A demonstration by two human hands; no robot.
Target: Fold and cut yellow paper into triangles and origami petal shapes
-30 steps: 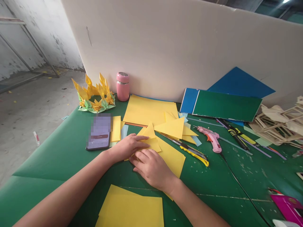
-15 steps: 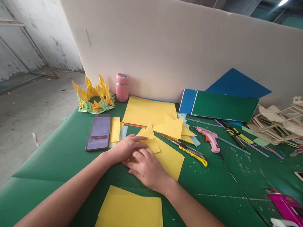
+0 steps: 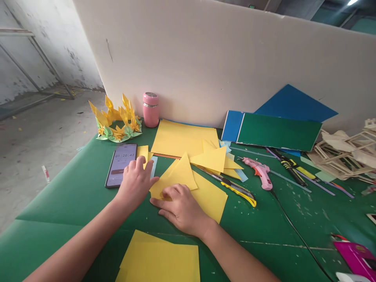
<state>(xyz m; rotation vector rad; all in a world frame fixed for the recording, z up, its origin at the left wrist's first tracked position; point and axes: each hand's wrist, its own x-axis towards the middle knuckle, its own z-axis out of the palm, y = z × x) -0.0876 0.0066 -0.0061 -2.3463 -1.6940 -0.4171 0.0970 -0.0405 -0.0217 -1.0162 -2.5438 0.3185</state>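
Note:
A folded sheet of yellow paper (image 3: 181,173) with a pointed top lies on larger yellow sheets (image 3: 212,199). My right hand (image 3: 182,209) presses on its lower edge, fingers curled and close together; its fingertips partly hide the fold. My left hand (image 3: 135,178) is off the paper, just over the right edge of a phone (image 3: 117,178) showing a timer. Its fingers are apart and bent, with nothing in them. A yellow utility knife (image 3: 239,192) lies to the right of the folded sheet.
At the back left stand a yellow-and-green paper crown (image 3: 119,131) and a pink flask (image 3: 150,110). A pink glue gun (image 3: 258,172) with a black cord lies right, near a wooden stick model (image 3: 340,156). More yellow sheets (image 3: 161,258) lie in front.
My left hand has left the folded paper and moved left to beside the phone. My right hand stays on the paper, whose pointed top is now uncovered.

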